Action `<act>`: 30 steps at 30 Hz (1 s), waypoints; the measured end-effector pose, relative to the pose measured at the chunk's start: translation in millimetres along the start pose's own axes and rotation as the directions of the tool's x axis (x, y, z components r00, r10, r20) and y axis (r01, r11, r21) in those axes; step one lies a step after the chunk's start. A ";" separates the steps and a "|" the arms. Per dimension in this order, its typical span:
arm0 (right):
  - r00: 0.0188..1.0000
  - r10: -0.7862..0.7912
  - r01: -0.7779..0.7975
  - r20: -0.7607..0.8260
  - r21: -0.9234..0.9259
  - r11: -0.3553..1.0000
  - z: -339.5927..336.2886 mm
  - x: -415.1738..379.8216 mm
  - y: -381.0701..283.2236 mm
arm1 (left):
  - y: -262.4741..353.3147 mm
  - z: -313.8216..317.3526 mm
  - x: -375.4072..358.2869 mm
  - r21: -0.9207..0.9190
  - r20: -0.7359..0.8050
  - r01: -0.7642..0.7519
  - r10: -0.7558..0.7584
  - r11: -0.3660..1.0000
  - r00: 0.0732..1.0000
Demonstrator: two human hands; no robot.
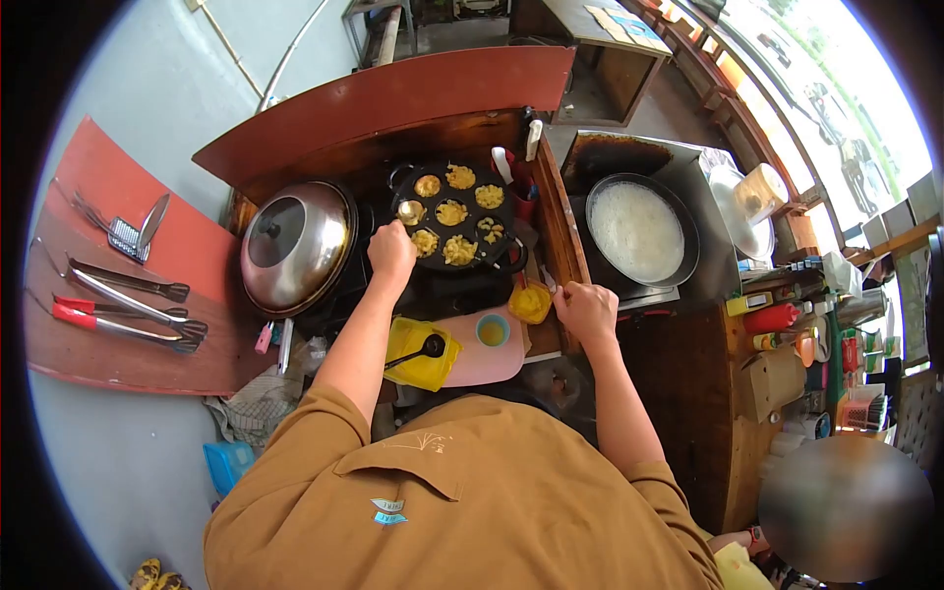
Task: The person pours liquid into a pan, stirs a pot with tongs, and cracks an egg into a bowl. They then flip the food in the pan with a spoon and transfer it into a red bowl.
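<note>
My left hand (393, 252) is closed around a spoon (409, 210), its bowl over the left side of a black moulded pan (473, 213). Round hollows in the pan hold several yellow, lumpy portions of food (459, 250). My right hand (587, 313) is closed by the wooden partition (563, 236), just right of a yellow container (530, 302) with yellow contents. Whether its fingers grip the container or the wood is hidden. Below the pan, a pink board (492, 366) carries a light-blue cup (492, 330). A black ladle (431, 347) rests on a yellow tray (402, 342).
A domed metal lid (300, 246) covers a pan on the left. Right of the partition, a large frying pan (641, 231) holds pale, frothy liquid. Tongs (128, 295) hang on the left panel. Another person (742, 565) is at the lower right, by shelves of bottles.
</note>
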State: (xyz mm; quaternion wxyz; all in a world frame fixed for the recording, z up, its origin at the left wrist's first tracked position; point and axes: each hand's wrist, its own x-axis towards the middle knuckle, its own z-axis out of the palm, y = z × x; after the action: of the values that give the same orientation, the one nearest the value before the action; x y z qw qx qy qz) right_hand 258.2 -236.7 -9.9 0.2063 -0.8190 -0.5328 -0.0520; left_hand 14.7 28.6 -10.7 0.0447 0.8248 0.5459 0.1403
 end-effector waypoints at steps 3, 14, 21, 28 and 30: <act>0.999 0.030 -0.030 0.024 0.001 1.000 1.5 -0.5 0.9 | 1.4 -3.4 -2.1 -0.062 -0.002 0.091 -0.091 0.994 0.996; 1.000 -0.006 0.006 0.004 0.002 1.000 -3.2 -0.7 -1.3 | -3.7 -5.1 -13.6 -0.069 0.035 0.106 -0.103 0.992 0.994; 1.000 -0.002 0.003 -0.012 0.028 1.000 -1.1 -1.0 0.4 | -6.8 -9.7 -32.6 0.083 -0.104 0.009 0.000 0.997 0.995; 1.000 -0.018 0.019 -0.019 0.039 0.999 -4.5 -0.3 -0.8 | -9.7 6.8 -41.9 0.128 -0.044 0.066 -0.061 0.990 0.997; 1.000 -0.013 0.013 -0.016 0.038 0.999 -6.7 0.1 -1.9 | -5.1 3.5 -44.8 0.089 -0.028 0.072 -0.069 0.993 0.997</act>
State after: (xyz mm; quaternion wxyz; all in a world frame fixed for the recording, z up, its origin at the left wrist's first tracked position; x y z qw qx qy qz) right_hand 257.4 -238.7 -3.3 0.2258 -0.8110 -0.5374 -0.0496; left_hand -5.2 -10.0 -23.4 0.0054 0.8043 0.5811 0.1242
